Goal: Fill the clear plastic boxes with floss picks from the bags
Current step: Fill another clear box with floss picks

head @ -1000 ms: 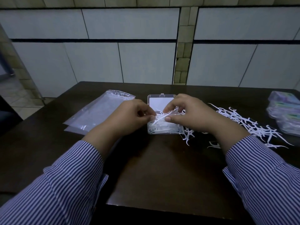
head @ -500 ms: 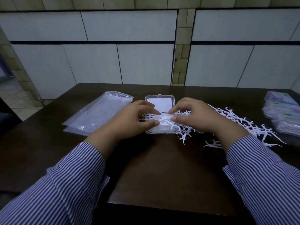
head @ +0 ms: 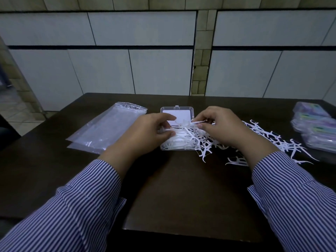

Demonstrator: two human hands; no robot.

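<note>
Setting: pale wall panels behind a dark desk (head: 181, 188), dim light.
Box: clear plastic box (head: 177, 149) at desk centre, its lid (head: 177, 114) laid open toward the wall, tray partly filled with white floss picks (head: 180, 140).
Left hand: left hand (head: 145, 132) at the tray's left edge, fingers curled, thumb and forefinger closing on picks in the tray.
Right hand: right hand (head: 223, 128) over the tray's right edge, fingers pinching one pick (head: 198, 122) — its stem points left.
Loose supply: scattered floss picks (head: 269, 139) spread right of the box, some touching its rim.
Bags: empty clear bags (head: 107, 128) lie flat to the left.
Finished stock: filled boxes (head: 316, 128) stacked at far right.
Technique, judged: lay picks parallel and flat — tangled ones likely stop the lid shutting.
</note>
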